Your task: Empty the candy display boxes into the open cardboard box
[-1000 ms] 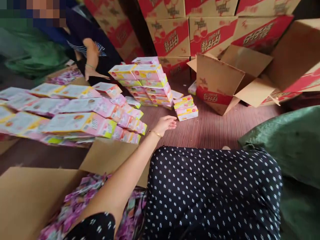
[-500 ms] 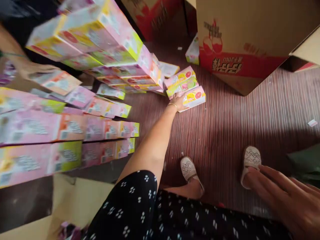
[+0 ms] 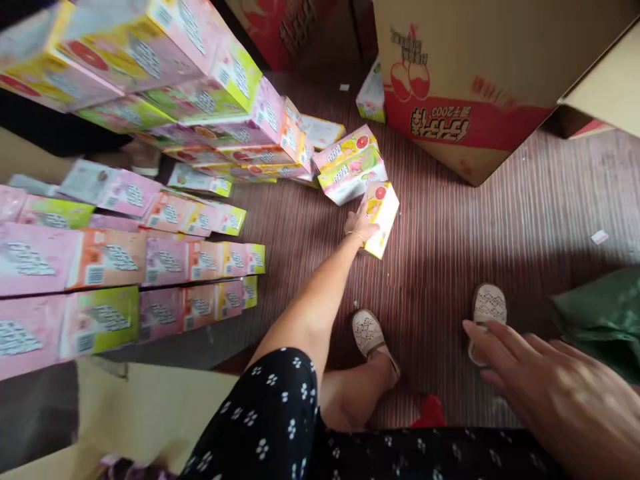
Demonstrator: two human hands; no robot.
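My left hand [image 3: 359, 225], stretched far forward, grips a small pink-and-yellow carton [image 3: 386, 217] with a grapefruit picture. The carton sits tilted at or just over the floor; whether it touches cannot be made out. Just beyond it, two similar cartons [image 3: 353, 168], one yellow and one green on their top faces, lie side by side on the floor. My right hand [image 3: 540, 380] hovers at the lower right with fingers extended and nothing in it, slightly blurred.
Tall stacks of fruit-print cartons [image 3: 200, 87] and rows of more cartons [image 3: 165, 260] fill the left. A large brown-and-red cardboard box [image 3: 465, 87] stands at the upper right. A dark green bag [image 3: 605, 320] lies at the right, on the striped floor [image 3: 440, 247].
My left hand has drawn the carton nearer and turned it, away from the two beside it. My right hand has moved up and left into fuller view.
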